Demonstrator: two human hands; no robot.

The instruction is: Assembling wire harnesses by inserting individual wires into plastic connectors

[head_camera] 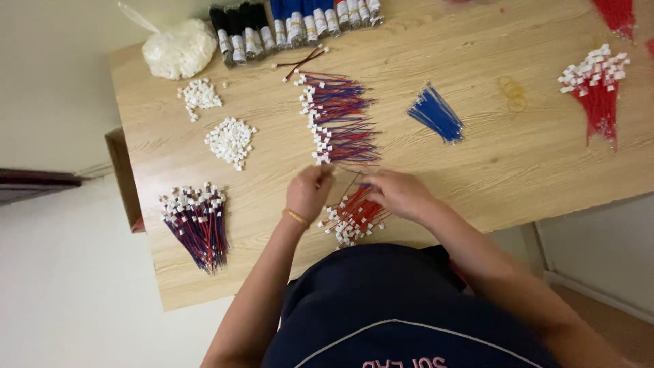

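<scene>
My left hand (308,191) is over the wooden table (477,157), its fingertips pinched on the near end of a row of red-and-blue wires with white connectors (337,119). My right hand (399,193) rests just to its right, fingers closed on thin wires at the top of a red wire pile with white connectors (351,217). A gold bangle sits on my left wrist. What exactly each fingertip pinches is too small to tell apart.
A finished red-blue bundle (197,221) lies at the left edge. Two heaps of loose white connectors (230,140) and a plastic bag (180,48) sit beyond. Blue wires (436,114) lie centre-right, red connector wires (598,85) far right, taped wire rolls (293,24) at the back.
</scene>
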